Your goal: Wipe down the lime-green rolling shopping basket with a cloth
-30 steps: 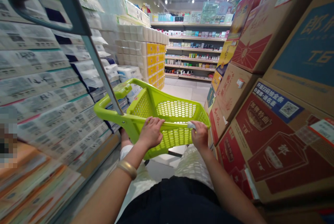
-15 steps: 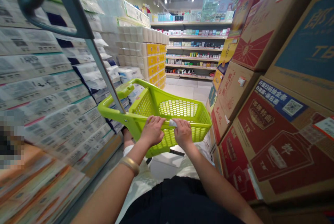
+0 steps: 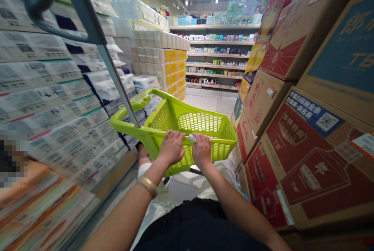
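In front of my body stands a lime-green plastic shopping basket (image 3: 204,120) with perforated sides and a grey telescopic handle (image 3: 118,81) rising at its left. My left hand (image 3: 172,147), with a gold bangle on the wrist, has its fingers hooked over the near rim. Just to the right, my right hand (image 3: 202,146) is closed on a small white tissue (image 3: 192,138) and presses it against the same rim. Most of the tissue is hidden under the fingers. Nothing shows inside the visible part of the basket.
Stacked paper packs (image 3: 58,99) line the left side. Cardboard cartons (image 3: 315,157) rise close on the right. Yellow-and-white multipacks (image 3: 175,68) stand ahead, and shelves of small goods (image 3: 219,54) lie at the back beyond a pale floor (image 3: 204,97).
My right hand has slid slightly left along the rim with the tissue. The left hand keeps its hold, and the basket stays in place.
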`<state>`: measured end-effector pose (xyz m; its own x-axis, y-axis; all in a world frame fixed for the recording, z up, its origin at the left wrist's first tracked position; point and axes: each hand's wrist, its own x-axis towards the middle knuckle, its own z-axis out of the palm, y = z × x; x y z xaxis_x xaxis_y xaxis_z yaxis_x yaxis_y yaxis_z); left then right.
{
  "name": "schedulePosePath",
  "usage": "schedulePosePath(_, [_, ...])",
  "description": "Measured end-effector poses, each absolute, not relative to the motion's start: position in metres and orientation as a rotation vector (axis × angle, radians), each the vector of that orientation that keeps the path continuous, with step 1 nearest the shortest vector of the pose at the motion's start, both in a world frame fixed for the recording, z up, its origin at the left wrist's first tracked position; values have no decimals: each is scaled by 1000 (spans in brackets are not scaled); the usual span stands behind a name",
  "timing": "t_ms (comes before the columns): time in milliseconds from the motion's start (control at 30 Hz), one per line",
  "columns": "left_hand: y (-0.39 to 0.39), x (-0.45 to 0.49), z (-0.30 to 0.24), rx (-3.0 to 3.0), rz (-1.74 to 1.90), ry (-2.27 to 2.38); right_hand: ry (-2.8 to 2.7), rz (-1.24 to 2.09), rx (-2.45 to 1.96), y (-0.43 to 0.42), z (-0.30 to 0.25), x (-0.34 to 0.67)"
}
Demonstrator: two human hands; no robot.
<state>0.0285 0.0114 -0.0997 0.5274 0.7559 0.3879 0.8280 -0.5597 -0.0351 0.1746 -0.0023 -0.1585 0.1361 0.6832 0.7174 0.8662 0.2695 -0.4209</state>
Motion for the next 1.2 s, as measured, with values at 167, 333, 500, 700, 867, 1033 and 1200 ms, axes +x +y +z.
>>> schedulePosePath(167, [11, 26, -100, -2562, -510, -1314, -1728, -259, -1400, -1, -155, 171])
schedulePosePath(333, [10, 25, -101, -2570, -523, -1318, -1671, -385, -1438, -12, -167, 216])
schedulePosePath(500, [8, 28, -103, -2553, -523, -1326, -1537, -380, -1500, -16, -171, 228])
schedulePosePath(700, [5, 26, -103, -2531, -520, -1343, -1612, -267, -1438, -7, -160, 173])
schedulePosePath(867, [3, 19, -103, -2527, -508, -1370, -1745, -243, -1351, -5, -155, 158])
schedulePosePath(1033, [1, 11, -103, -2539, -502, -1385, -1776, -334, -1341, -12, -166, 187])
schedulePosePath(1200, [-3, 11, -104, -2535, -510, -1410, -1697, -385, -1379, -20, -176, 213])
